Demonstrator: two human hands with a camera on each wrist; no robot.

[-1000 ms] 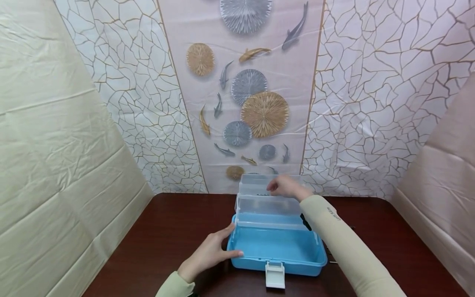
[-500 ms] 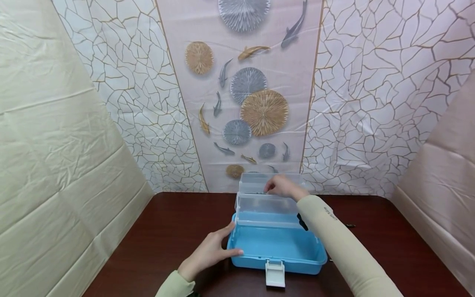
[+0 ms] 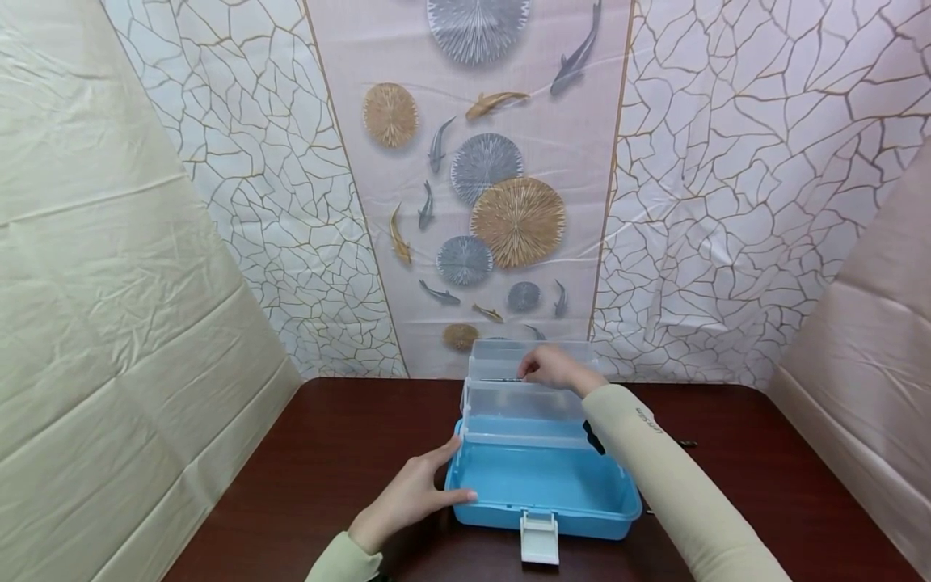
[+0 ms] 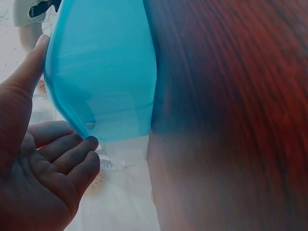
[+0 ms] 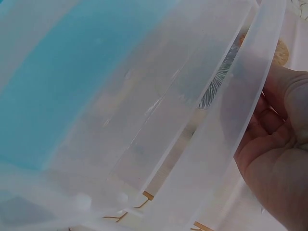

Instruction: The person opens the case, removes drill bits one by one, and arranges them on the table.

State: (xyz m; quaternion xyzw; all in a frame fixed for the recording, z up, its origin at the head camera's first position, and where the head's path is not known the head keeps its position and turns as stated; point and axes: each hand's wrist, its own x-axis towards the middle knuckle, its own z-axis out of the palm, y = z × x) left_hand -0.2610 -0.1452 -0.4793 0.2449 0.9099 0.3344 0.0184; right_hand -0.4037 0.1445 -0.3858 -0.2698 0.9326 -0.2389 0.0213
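Note:
A blue plastic storage box (image 3: 541,477) stands with its hinged top raised; a white latch (image 3: 540,539) hangs from its front. My left hand (image 3: 407,491) holds the box's left end, thumb over the front rim, other fingers at the side. In the left wrist view, the fingers of the left hand (image 4: 53,166) curl by the box corner. Translucent trays (image 3: 509,402) rise behind the box body. Above them, my right hand (image 3: 556,368) grips the translucent lid (image 5: 211,144) by its edge, with the fingertips partly hidden behind the plastic.
The box stands on a dark reddish-brown table (image 3: 349,428). A small dark item (image 3: 687,443) lies right of the right sleeve. A patterned cloth backdrop (image 3: 509,307) hangs close behind the table, with cloth walls on both sides.
My right hand has shifted slightly left along the lid over the last second, then stayed put. The left hand and the box have not visibly moved.

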